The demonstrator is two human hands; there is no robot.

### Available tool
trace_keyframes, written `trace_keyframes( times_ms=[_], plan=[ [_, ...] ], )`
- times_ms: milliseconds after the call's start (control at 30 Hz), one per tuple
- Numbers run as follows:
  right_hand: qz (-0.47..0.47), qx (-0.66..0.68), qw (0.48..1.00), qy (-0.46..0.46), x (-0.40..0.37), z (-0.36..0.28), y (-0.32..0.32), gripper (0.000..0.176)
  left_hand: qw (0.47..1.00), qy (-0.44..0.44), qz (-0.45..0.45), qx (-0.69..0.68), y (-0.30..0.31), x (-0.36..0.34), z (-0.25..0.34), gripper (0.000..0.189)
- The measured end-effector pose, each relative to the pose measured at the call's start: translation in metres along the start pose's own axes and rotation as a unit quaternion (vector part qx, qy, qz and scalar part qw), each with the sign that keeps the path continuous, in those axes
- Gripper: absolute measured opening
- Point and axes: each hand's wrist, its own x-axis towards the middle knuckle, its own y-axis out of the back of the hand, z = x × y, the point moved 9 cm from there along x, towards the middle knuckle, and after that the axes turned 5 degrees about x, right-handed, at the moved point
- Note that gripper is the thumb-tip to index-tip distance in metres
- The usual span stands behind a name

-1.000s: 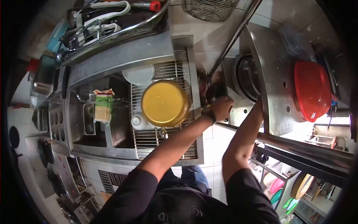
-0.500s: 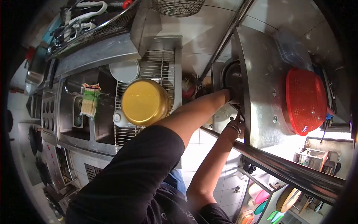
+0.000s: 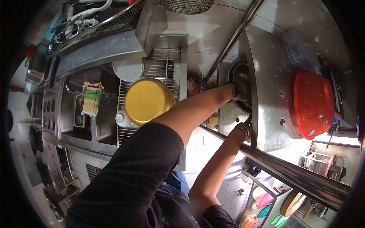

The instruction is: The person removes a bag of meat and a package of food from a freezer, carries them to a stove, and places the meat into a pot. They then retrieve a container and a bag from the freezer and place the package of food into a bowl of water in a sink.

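Observation:
A dark round pan or pot sits on the lower metal shelf, partly covered by the upper shelf's edge. My left hand reaches in at its near side and lies in deep shadow, so its fingers cannot be made out. Below it, my right hand, with a bracelet at the wrist, reaches under the same edge close to the dark pan. The upper shelf hides most of its fingers, and whether it grips anything is not visible.
The upper metal shelf bears a red plastic colander. A gold-coloured pot, a white plate and a white bottle are on the wire rack. Left lies a steel sink with a green-and-white packet.
My right hand has moved slightly right, further under the shelf edge. My left hand stays by the dark pan. The whole view has shifted a little.

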Motion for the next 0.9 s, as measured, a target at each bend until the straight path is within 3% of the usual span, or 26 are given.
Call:
trace_keyframes(
  times_ms=[300, 367, 433, 467, 533, 633, 767, 867, 900],
  plan=[
    [-0.01, -0.009, 1.0, 0.003, 0.013, -0.003, -0.008, 0.037, 0.995, -0.025, 0.06, 0.077, 0.021, 0.003, -0.01, 0.034],
    [-0.013, -0.011, 1.0, 0.0, 0.01, -0.003, -0.01, 0.037, 0.978, -0.037, 0.135, 0.153, 0.039, -0.003, -0.006, 0.033],
    [-0.016, -0.019, 1.0, -0.004, 0.01, -0.001, -0.011, 0.037, 0.961, -0.071, 0.134, 0.233, 0.065, -0.022, 0.0, 0.033],
    [-0.017, -0.025, 1.0, -0.005, 0.009, -0.001, -0.012, 0.037, 0.96, -0.155, -0.19, 0.134, 0.025, -0.04, 0.011, 0.034],
    [-0.025, -0.04, 0.999, -0.012, 0.008, 0.003, -0.013, 0.037, 0.98, -0.118, -0.138, 0.075, 0.09, -0.092, 0.004, 0.021],
    [-0.034, -0.067, 0.997, -0.022, 0.013, 0.011, -0.017, 0.036, 0.992, -0.122, 0.012, 0.039, 0.126, -0.147, -0.004, 0.01],
    [-0.05, -0.097, 0.994, -0.03, 0.032, 0.024, -0.029, 0.036, 0.992, -0.08, -0.025, 0.091, 0.134, -0.191, -0.015, 0.013],
    [-0.061, -0.133, 0.989, -0.033, 0.052, 0.035, -0.039, 0.036, 0.996, -0.046, -0.016, 0.076, 0.138, -0.217, -0.01, 0.012],
    [-0.066, -0.142, 0.987, -0.033, 0.052, 0.039, -0.044, 0.036, 0.995, -0.033, 0.031, 0.087, 0.144, -0.228, -0.006, 0.011]
  ],
)
